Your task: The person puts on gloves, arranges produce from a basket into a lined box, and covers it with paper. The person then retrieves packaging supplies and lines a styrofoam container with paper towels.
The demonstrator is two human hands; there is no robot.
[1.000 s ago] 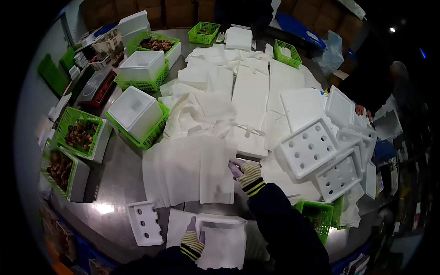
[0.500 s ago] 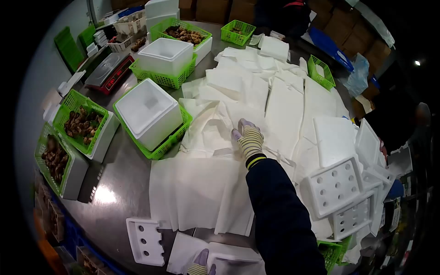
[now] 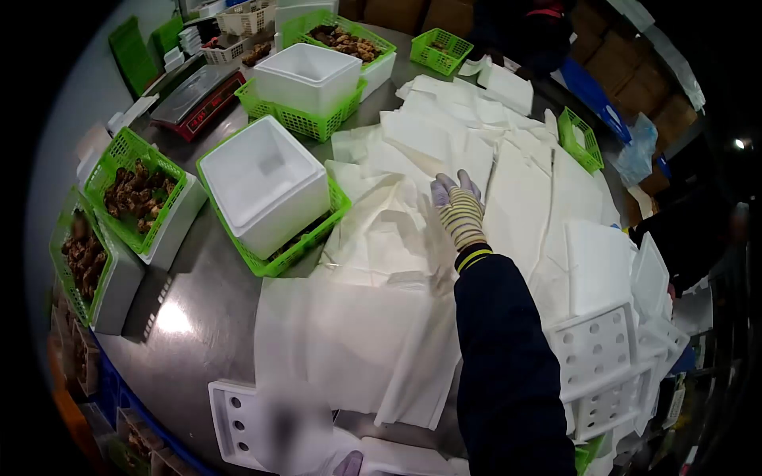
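Note:
My right hand (image 3: 459,208), in a purple and striped glove, reaches over a heap of white paper sheets (image 3: 357,329). Its fingers are spread a little and lie at the sheets, with no object visible in them. At the bottom edge, only purple fingertips of my left hand (image 3: 349,463) show, beside a white foam box (image 3: 409,458). The frame edge cuts off most of that hand, so its grip is hidden. A white foam panel with holes (image 3: 231,420) lies left of the box, partly blurred.
White foam boxes (image 3: 274,186) sit in green baskets (image 3: 337,208) on the metal table (image 3: 190,262). Other baskets hold brown mushroom-like pieces (image 3: 141,194). A red scale (image 3: 202,103) stands at the back left. Perforated foam panels (image 3: 595,349) pile up at right. Another person (image 3: 524,32) is at the far side.
My right hand has moved up and right over the sheets. The view has shifted, and less of my left hand and the foam box shows at the bottom.

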